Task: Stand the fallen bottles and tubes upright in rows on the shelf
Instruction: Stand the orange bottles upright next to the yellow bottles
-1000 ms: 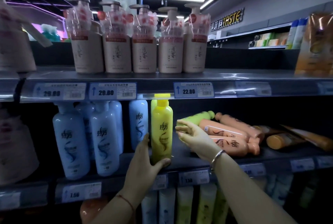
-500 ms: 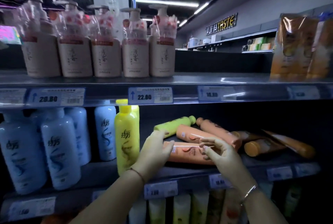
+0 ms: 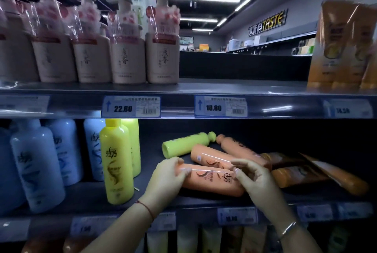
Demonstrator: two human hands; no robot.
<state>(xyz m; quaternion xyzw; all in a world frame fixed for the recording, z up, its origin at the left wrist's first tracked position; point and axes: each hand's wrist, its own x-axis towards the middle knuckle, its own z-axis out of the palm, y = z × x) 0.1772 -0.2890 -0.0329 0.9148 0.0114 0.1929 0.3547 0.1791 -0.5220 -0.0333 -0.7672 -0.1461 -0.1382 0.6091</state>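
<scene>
An orange bottle [image 3: 212,179] lies on its side at the front of the middle shelf [image 3: 91,197]. My left hand [image 3: 166,179] grips its base end and my right hand [image 3: 255,179] curls round its cap end. Behind it lie two more orange bottles [image 3: 212,156] [image 3: 236,147] and a green bottle [image 3: 187,143], all fallen. To the right, orange-brown tubes [image 3: 330,173] lie flat in a heap. A yellow bottle [image 3: 117,163] stands upright left of my hands, another yellow one close behind it.
Blue bottles [image 3: 36,167] stand in rows at the left of the middle shelf. Beige pump bottles [image 3: 163,49] line the top shelf, orange packs [image 3: 342,49] at its right. Price tags [image 3: 131,107] run along the shelf edges. More tubes stand on the shelf below.
My left hand has left the upright yellow bottle and moved right onto the front orange bottle. My right hand has settled on its other end. The view has shifted right.
</scene>
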